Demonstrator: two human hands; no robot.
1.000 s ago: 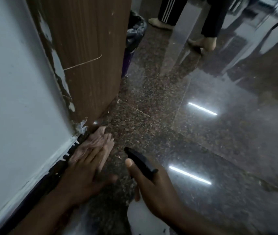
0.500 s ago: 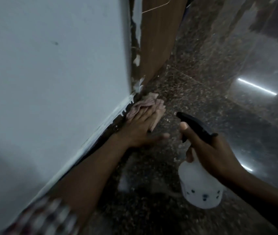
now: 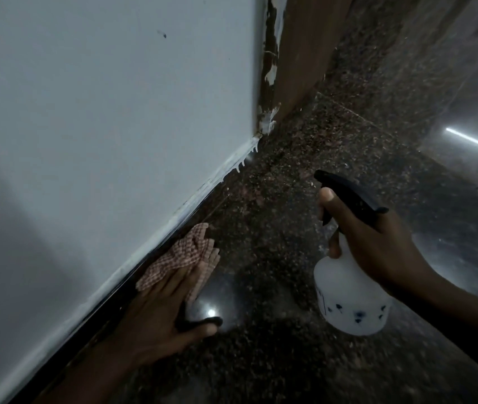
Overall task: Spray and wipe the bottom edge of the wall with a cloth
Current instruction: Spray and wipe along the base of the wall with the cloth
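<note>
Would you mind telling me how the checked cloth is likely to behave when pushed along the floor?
Probably floppy: the checked cloth lies in soft folds under the left hand, so it may bunch. It looks thin, so likely light. The polished floor should let it slide.

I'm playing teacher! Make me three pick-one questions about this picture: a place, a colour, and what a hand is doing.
1. Where is the cloth? A) on a shelf B) at the bottom edge of the wall C) high on the wall
2. What colour is the spray head of the bottle? A) black B) yellow C) green
3. What is the right hand doing? A) lying flat on the floor B) holding nothing C) gripping the bottle
Answers: 1 B, the left hand presses it there; 2 A, it looks black; 3 C, its fingers curl round it.
</note>
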